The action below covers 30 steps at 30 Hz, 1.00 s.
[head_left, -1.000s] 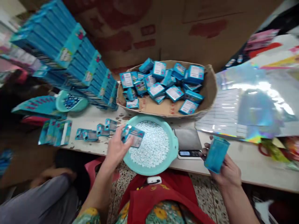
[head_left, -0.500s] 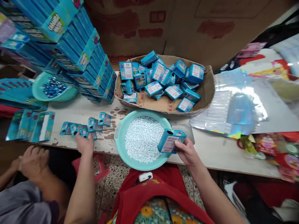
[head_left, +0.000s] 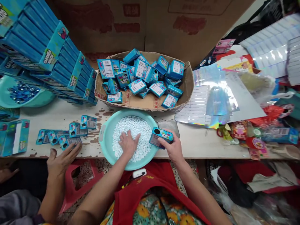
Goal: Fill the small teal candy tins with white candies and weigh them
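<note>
My left hand [head_left: 128, 144] lies with fingers spread on the small white candies [head_left: 142, 137] that fill a turquoise basin [head_left: 106, 150]. At the basin's right rim, my right hand [head_left: 172, 146] grips a blue candy box [head_left: 161, 137], tilted so its top with a dark round hole shows. To the left, several flat-lying blue boxes [head_left: 78, 129] rest on the table. A co-worker's hand [head_left: 62, 161] touches the nearest of them.
Behind the basin stands a cut-down cardboard tray [head_left: 138, 101] heaped with blue boxes. Stacked display cartons [head_left: 53, 59] rise at the left, beside a basin of blue-wrapped candies [head_left: 44, 99]. A grey metal-looking lid [head_left: 172, 125] and shiny sheets [head_left: 199, 104] lie rightward.
My left hand has moved from the small boxes at the left into the candy basin. A co-worker's hand has reached up to those boxes. The view has shifted right.
</note>
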Available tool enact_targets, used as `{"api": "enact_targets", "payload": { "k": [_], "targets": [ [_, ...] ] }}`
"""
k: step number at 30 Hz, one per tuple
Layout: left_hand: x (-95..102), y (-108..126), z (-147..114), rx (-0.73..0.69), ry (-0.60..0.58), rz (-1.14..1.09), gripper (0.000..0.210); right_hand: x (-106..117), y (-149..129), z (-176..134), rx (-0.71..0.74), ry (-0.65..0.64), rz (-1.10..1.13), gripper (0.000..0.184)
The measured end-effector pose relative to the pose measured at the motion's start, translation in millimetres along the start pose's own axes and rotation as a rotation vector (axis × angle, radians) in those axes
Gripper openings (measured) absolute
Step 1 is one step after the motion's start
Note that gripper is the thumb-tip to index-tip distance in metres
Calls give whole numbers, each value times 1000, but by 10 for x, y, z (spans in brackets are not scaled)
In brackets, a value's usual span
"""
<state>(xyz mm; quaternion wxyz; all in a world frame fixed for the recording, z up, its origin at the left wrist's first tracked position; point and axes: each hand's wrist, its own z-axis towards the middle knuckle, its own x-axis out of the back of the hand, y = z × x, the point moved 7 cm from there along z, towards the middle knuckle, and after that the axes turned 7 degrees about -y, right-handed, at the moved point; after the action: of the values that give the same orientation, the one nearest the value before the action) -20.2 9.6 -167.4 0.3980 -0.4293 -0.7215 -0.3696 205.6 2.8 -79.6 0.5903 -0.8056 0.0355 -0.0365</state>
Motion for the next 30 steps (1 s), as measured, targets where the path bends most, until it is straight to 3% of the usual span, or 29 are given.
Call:
{"api": "enact_targets", "payload": {
  "k": [5, 9, 12, 15, 19, 25, 30],
  "targets": [
    [-66, 268, 99, -146, -60, -257, 36, -20, -31, 35, 8, -11, -31, 43],
    [9, 142, 184, -2, -175, -841, 26, -85, -53, 53, 32, -36, -87, 44],
    [225, 113, 107, 84, -281, -1273, 34, -202, -106, 31, 112, -73, -218, 41],
    [608, 249, -16, -53, -293, -1518, 32, -428, -173, -12, 263, -139, -374, 33],
    [928, 393, -102, -186, -179, -1726, 23, -764, -133, -43, 342, -245, -491, 32],
    [1022, 371, -30, -159, -36, -1832, 25, -892, -163, -57, 383, -214, -546, 33],
    [1060, 372, 15, -122, -63, -1856, 28, -933, -222, -21, 381, -258, -615, 32]
  ]
}}
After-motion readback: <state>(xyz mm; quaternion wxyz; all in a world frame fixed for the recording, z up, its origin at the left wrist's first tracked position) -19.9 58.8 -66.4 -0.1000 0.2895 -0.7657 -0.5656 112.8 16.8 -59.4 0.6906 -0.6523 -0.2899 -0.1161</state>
